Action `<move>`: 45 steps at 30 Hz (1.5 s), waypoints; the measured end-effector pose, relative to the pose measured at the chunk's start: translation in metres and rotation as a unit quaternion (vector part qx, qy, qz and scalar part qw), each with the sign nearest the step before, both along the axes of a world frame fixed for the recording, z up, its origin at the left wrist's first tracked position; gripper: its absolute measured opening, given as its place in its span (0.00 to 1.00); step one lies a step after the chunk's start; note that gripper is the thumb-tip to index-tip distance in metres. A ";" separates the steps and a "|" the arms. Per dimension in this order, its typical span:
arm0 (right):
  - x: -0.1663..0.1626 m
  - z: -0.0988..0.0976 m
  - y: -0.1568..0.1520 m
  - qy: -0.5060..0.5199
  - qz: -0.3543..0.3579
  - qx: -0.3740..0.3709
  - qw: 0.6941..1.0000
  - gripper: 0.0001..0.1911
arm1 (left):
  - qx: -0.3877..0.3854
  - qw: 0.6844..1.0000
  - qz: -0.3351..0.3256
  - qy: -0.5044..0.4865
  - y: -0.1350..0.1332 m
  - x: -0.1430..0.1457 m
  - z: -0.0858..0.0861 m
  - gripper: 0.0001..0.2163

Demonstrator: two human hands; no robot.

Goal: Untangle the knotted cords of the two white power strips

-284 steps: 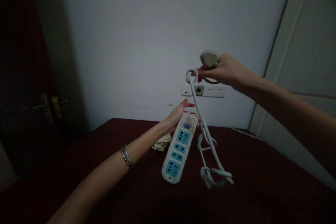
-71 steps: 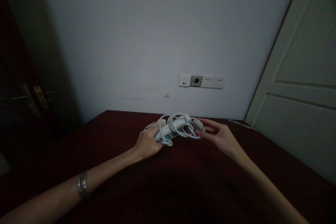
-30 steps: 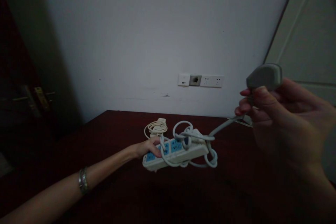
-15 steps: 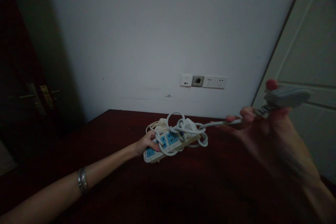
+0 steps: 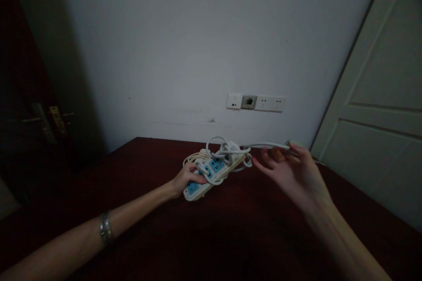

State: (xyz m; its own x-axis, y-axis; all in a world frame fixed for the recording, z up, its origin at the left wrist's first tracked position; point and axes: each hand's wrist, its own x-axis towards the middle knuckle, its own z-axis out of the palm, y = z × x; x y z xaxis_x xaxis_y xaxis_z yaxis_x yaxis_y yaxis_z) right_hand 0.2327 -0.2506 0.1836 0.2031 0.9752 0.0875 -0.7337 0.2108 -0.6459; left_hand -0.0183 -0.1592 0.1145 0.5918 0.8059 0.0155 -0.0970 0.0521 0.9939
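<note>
My left hand (image 5: 189,178) is closed round the near left end of a white power strip (image 5: 208,185) with blue sockets. Loops of grey-white cord (image 5: 227,153) are tangled over the strip's far end, where a white plug (image 5: 233,145) sits. From the tangle a length of cord runs right to my right hand (image 5: 293,171), which pinches it between thumb and finger; the other fingers are spread below. The plug end of that cord is mostly hidden by this hand. A thinner cream cable (image 5: 197,156) is coiled behind the strip.
Under the hands lies a dark red tabletop (image 5: 158,149). Wall sockets (image 5: 270,103) and a grey outlet plate (image 5: 249,102) are set in the white wall behind. A pale panelled door (image 5: 379,140) stands at right, a dark door with a handle (image 5: 56,118) at left.
My right hand has moved left and away from me, nearer the strip, with the cord's end. The strip has tilted a little, its far end raised; my left hand keeps its grip.
</note>
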 end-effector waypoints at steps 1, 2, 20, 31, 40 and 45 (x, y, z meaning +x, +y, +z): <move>0.000 -0.003 0.003 -0.005 -0.002 -0.016 1.000 0.06 | 0.003 1.000 0.015 0.006 0.000 0.000 0.001 0.15; -0.001 -0.006 0.005 -0.015 -0.003 -0.030 0.999 0.08 | 0.004 1.000 0.027 0.010 0.000 0.000 0.001 0.14; -0.009 -0.029 0.030 -0.061 0.045 -0.048 0.996 0.08 | 0.121 0.986 0.083 0.083 0.006 0.005 -0.006 0.15; -0.004 -0.009 0.017 -0.369 -0.135 0.083 0.916 0.14 | 0.266 0.936 0.122 0.195 0.015 0.013 -0.019 0.21; -0.014 0.037 0.036 -0.386 -0.171 0.200 0.884 0.20 | 0.286 0.932 0.024 0.223 0.001 0.024 -0.027 0.22; -0.018 0.051 0.034 -0.361 -0.237 0.253 0.866 0.16 | 0.288 0.932 0.019 0.220 -0.005 0.025 -0.027 0.24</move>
State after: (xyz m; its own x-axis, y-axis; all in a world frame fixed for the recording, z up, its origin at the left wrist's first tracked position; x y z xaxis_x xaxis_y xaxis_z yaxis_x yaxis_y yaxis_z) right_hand 0.2145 -0.2169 0.2344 0.2843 0.5972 0.7500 0.0688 0.7676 -0.6373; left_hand 0.0064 -0.1641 0.0875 0.6136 0.7600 0.2145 0.3354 -0.4967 0.8005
